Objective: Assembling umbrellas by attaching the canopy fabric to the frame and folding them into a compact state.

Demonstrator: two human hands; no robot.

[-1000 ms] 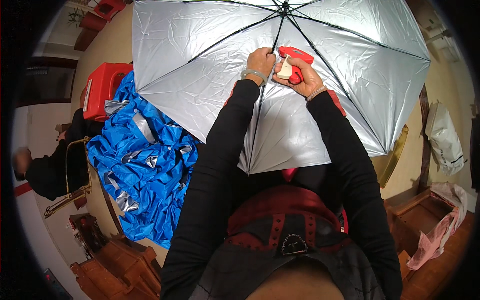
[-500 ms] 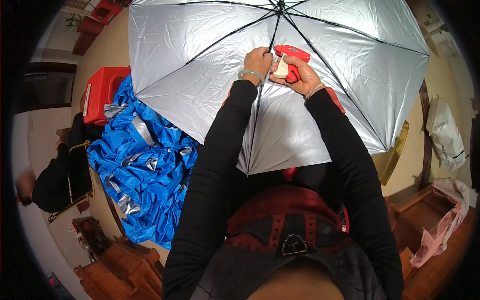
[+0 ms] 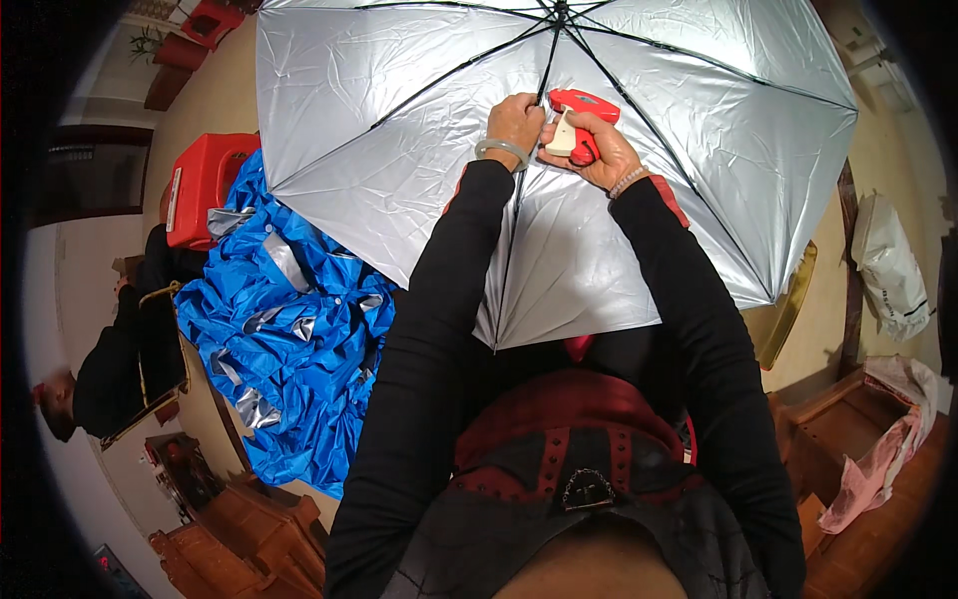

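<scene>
A silver umbrella canopy (image 3: 399, 180) lies spread with its inner side up, and its black ribs (image 3: 469, 66) run out from the hub at the top. At one rib my left hand (image 3: 516, 125) is closed with fingertips pinched on it. Just to the right, my right hand (image 3: 609, 150) wraps round a red and white tagging gun (image 3: 584, 105), its nose pointing left toward that rib. The gun's tip and whatever lies between the two hands are too small or covered to make out.
Crumpled blue and silver fabric (image 3: 299, 329) is heaped at the left beside a red plastic box (image 3: 195, 190). Another person (image 3: 115, 374) sits at the far left. Brown wooden furniture (image 3: 244, 539) stands lower left, and a white sack (image 3: 888, 265) lies at the right.
My hands, the tagging gun and the umbrella have hardly moved. At the far left, the other person's head has shifted slightly.
</scene>
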